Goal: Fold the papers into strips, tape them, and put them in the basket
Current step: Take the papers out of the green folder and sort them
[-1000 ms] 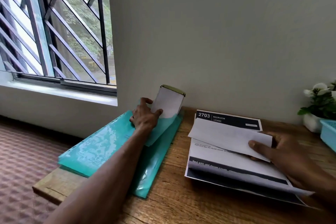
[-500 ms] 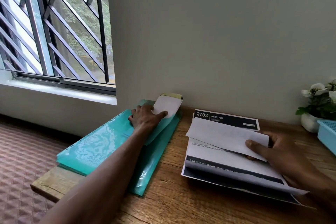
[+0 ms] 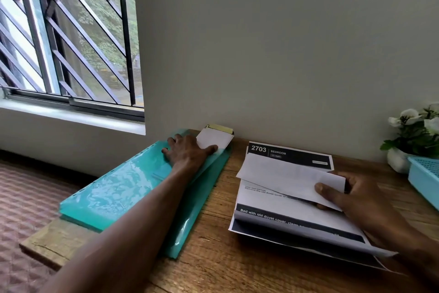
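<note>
1. The left hand (image 3: 187, 153) lies flat, fingers spread and straight, on a teal plastic folder (image 3: 114, 188) at the far left of the wooden table (image 3: 213, 266); its thumb rests on a white folded strip (image 3: 215, 138) that sticks out of the folder's far end, close to the wall.
2. The right hand (image 3: 356, 200) pinches a folded white paper (image 3: 285, 176) between thumb on top and fingers beneath, holding it just over the stack.
3. The stack of printed papers (image 3: 285, 219) lies on the table to the right of the folder, its top sheet headed "2703 BEDROOM".
4. A light blue basket (image 3: 425, 178) sits at the right edge, beside a white pot of flowers (image 3: 413, 131).
</note>
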